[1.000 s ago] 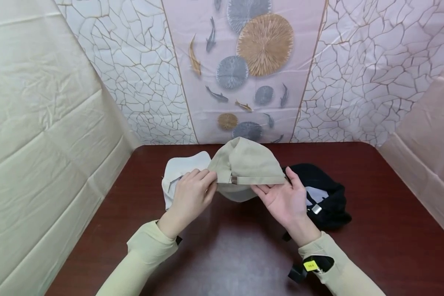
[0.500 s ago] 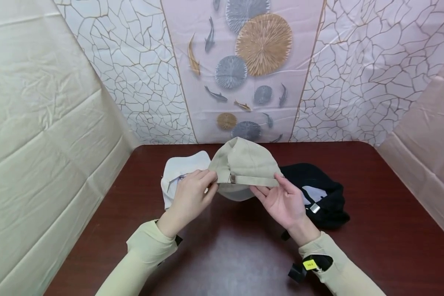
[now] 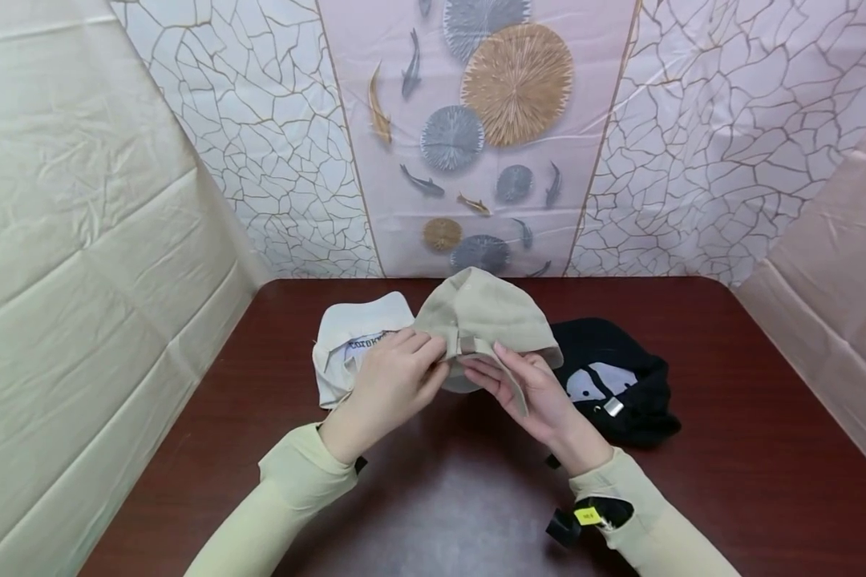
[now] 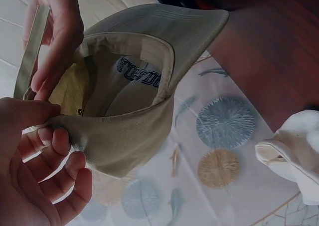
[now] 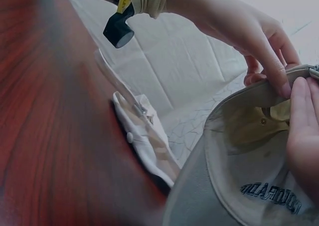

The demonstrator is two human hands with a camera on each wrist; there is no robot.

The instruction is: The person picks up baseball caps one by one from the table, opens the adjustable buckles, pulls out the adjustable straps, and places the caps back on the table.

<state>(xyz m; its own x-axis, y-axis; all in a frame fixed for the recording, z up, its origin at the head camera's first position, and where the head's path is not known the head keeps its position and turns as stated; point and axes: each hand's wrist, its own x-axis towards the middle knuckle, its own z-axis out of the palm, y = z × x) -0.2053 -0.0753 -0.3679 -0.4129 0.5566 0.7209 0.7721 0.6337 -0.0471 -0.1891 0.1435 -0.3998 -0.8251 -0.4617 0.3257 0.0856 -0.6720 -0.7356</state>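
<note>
A beige baseball cap is held above the table, its back turned toward me. My left hand pinches the rear edge beside a small brown-looking buckle. With thumb and fingers, my right hand grips the back strap, whose far end hangs free of the cap's right side. The left wrist view looks into the crown, where dark lettering shows, with the brim beyond. In the right wrist view, left thumb and right fingers meet at the cap's rear edge.
A white cap with dark lettering lies on the dark red table, behind my left hand. To the right lies a black cap with a white patch and metal clasp. Fabric walls rise around the table.
The strap, earlier stretched straight across the cap's back, now bends down with its right end loose. My right hand has moved left toward the buckle; my left hand has shifted slightly right.
</note>
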